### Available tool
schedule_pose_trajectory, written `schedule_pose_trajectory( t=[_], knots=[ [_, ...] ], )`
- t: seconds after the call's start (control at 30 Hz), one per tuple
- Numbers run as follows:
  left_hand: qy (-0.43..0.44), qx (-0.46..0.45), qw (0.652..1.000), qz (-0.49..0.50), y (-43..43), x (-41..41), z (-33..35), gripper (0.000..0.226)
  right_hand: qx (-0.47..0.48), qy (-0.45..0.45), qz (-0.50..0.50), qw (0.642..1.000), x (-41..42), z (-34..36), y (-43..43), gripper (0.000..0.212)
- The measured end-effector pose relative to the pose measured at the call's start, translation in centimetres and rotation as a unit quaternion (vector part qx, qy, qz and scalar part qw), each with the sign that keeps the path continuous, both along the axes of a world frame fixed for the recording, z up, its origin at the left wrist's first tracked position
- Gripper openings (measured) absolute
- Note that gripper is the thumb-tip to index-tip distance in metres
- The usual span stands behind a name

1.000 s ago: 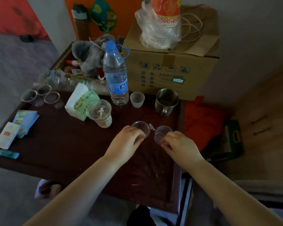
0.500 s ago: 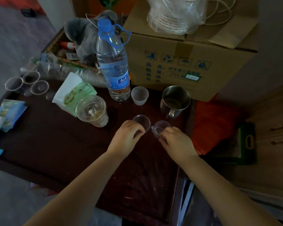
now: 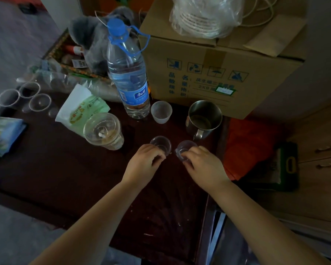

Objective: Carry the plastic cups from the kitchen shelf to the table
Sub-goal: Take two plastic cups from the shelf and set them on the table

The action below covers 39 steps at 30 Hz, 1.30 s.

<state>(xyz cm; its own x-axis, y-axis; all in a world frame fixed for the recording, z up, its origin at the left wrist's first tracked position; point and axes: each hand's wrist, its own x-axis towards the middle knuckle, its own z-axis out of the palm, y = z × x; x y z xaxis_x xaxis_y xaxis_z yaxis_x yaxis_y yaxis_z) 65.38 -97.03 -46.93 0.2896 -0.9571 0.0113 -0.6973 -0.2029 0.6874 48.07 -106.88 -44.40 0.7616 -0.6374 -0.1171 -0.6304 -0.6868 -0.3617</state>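
Two small clear plastic cups are over the dark wooden table [image 3: 65, 178], in front of a steel mug. My left hand [image 3: 143, 165] grips the left clear cup [image 3: 161, 143] from its near side. My right hand [image 3: 203, 166] grips the right clear cup [image 3: 185, 150], which tilts slightly toward the left one. Whether the cups rest on the tabletop is unclear. Three more clear cups [image 3: 39, 102] stand at the table's far left. A frosted white cup [image 3: 161, 111] stands beside the water bottle.
A tall water bottle [image 3: 128, 73], a lidded drink cup [image 3: 103, 131], a green-white packet [image 3: 80, 109] and a steel mug [image 3: 203, 119] crowd the far side. A cardboard box [image 3: 218, 54] stands behind. Leaflets [image 3: 6, 134] lie at the left; an orange cloth [image 3: 252, 146] lies right of the table.
Both hands with their cups have shifted slightly away from me, toward the mug. The camera view has moved closer and lower over the table.
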Motion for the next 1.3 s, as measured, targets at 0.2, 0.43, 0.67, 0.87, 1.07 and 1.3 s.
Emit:
schedule_pose_trajectory(
  t=[0.2,0.43,0.67,0.87,1.07,1.3],
  knots=[
    [-0.040,-0.009,0.999,-0.015,0.3,0.4,1.6,0.014,-0.024,-0.013,-0.026,0.999,0.1,1.4,0.7,0.022],
    [-0.087,-0.041,0.993,-0.073,1.2,1.5,5.9,0.033,-0.061,-0.048,-0.107,0.991,-0.2,6.0,3.8,0.028],
    [-0.137,-0.127,0.961,-0.204,2.9,2.4,15.7,0.049,-0.131,-0.062,-0.212,0.966,0.3,14.8,10.5,0.037],
    [-0.170,-0.224,0.920,-0.274,6.6,3.3,26.7,0.050,-0.245,-0.057,-0.277,0.927,1.9,24.5,17.3,0.047],
    [-0.204,-0.295,0.887,-0.292,11.5,1.8,35.9,0.048,-0.307,-0.066,-0.335,0.888,0.7,33.3,24.6,0.054],
    [-0.249,-0.329,0.833,-0.370,18.6,-4.2,43.3,0.055,-0.350,-0.085,-0.431,0.827,-4.6,40.7,35.9,0.058]
  ],
)
